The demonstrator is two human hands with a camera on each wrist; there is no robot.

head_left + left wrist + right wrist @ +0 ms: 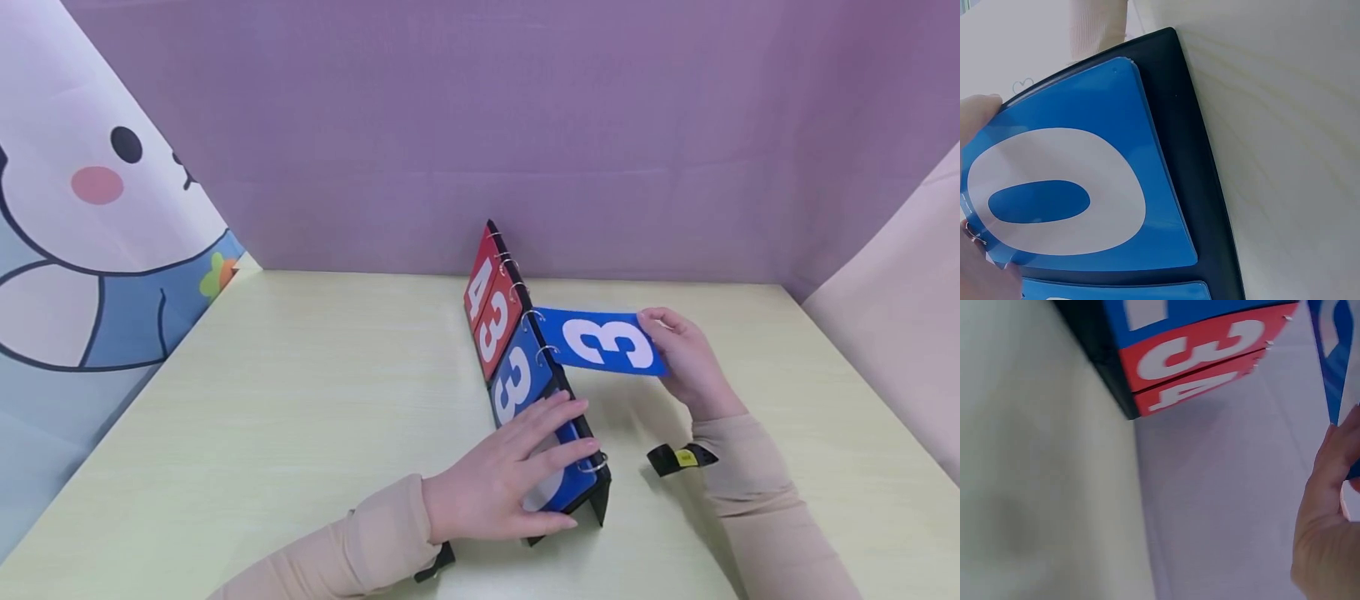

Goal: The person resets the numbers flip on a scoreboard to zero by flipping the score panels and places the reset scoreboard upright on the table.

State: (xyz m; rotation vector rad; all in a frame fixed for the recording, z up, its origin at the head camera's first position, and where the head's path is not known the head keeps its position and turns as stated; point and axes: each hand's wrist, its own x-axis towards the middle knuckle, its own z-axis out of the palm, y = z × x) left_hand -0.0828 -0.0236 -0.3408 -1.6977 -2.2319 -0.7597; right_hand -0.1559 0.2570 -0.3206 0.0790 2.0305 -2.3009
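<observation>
A tabletop flip scoreboard (501,329) with red and blue number cards stands tilted on the table, bound along its top by metal rings. My right hand (686,358) pinches the free edge of a blue card (600,340) marked 3, flipped over to the right of the rings. Another blue 3 card (517,379) lies on the board's face. With fingers spread and fairly straight, my left hand (517,471) rests across the near end, fingertips at the top edge. There a blue 0 card (1110,106) shows in the left wrist view.
The pale table (337,358) surrounds the scoreboard. A purple cloth wall (487,125) rises behind it, and a cartoon-printed cloth (45,233) hangs at the left. Red cards (1204,353) reading 3 and 4 occupy the far end.
</observation>
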